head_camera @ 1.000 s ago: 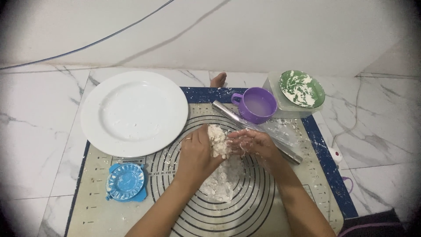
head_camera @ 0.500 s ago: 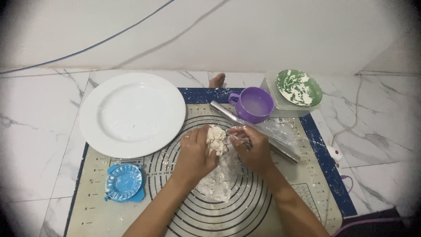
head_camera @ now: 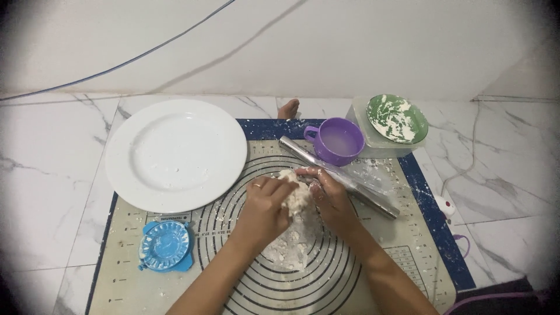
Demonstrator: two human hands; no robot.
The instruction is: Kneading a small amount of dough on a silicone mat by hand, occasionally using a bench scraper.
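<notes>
Dough (head_camera: 293, 195), a soft, shaggy, floury lump over the ringed mat (head_camera: 175, 294) on the floor, grasped between my left hand (head_camera: 265, 205) and right hand (head_camera: 331, 198); it looks light and crumbly, best cupped from both sides.

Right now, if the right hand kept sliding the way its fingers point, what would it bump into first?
The right hand points up and leftward into the lump of white dough it already touches. Past that, probably the left hand on the dough's other side, though depth is hard to judge.
</notes>
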